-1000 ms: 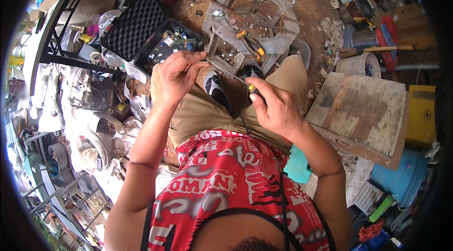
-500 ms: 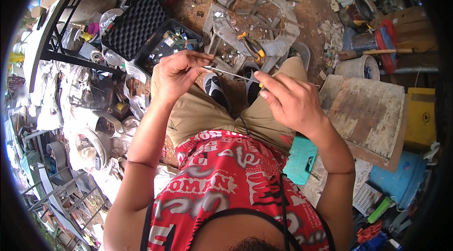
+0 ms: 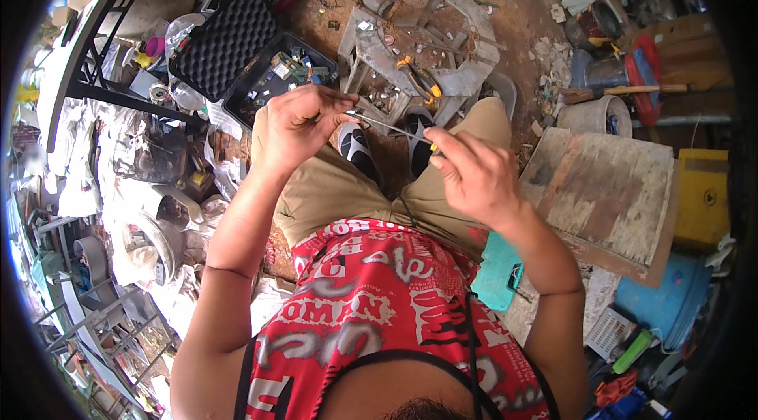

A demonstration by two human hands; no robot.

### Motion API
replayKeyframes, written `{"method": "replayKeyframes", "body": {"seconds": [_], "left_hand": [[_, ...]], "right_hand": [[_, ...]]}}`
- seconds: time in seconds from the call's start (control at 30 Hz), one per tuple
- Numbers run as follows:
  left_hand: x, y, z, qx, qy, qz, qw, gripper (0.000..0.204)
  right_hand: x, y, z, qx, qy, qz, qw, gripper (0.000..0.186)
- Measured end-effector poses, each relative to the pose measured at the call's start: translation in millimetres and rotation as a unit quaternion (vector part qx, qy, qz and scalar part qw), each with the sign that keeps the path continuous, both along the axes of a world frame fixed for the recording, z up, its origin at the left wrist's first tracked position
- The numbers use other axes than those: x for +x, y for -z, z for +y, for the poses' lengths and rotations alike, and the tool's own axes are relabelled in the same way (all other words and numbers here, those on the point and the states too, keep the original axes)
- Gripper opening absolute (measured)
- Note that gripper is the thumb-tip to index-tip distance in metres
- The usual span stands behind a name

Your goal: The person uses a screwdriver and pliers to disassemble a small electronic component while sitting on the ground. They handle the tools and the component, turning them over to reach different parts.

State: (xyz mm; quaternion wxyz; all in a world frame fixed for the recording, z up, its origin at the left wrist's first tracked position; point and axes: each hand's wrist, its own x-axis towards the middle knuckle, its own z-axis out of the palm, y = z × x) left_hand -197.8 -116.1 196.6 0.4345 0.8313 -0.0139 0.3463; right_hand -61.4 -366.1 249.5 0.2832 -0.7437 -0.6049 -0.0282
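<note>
Above my lap, my right hand point(image 3: 478, 175) is closed around a screwdriver point(image 3: 388, 125). Only its thin metal shaft and a bit of yellow handle show; the fingers cover the rest. The shaft slants up and left to my left hand point(image 3: 300, 121), where thumb and forefinger pinch at the tip. Whatever small piece they hold there is too hidden to make out. Beyond the hands, pliers point(image 3: 419, 78) with orange and black handles lie on the near edge of a worn grey octagonal frame point(image 3: 478, 25) with a round opening.
An open black case point(image 3: 332, 71) with foam in its lid holds small parts at the far left. A weathered board point(image 3: 600, 191) lies to my right, near a teal case point(image 3: 500, 268) and a blue container point(image 3: 665, 294). White bags and metal racks crowd the left.
My right hand has shifted slightly left and toward me, still gripping the screwdriver. The left hand keeps its pinch and has barely moved.
</note>
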Motion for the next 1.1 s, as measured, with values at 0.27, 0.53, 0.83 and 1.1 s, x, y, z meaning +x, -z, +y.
{"method": "replayKeyframes", "body": {"seconds": [0.27,0.53,0.83,1.1], "left_hand": [[0,5,4,0.028,-0.022,-0.024,0.999,0.021],[16,38,-37,-0.518,0.117,-0.121,0.839,0.047],[11,24,-46,-0.641,0.135,-0.091,0.750,0.046],[5,30,-38,-0.571,0.114,-0.046,0.811,0.045]], "right_hand": [[-19,19,4,0.043,0.036,0.060,0.997,0.028],[-19,1,7,0.026,0.040,0.010,0.999,0.031],[-22,8,9,0.030,0.058,-0.034,0.997,0.036],[-26,6,12,-0.002,0.059,-0.013,0.998,0.039]]}}
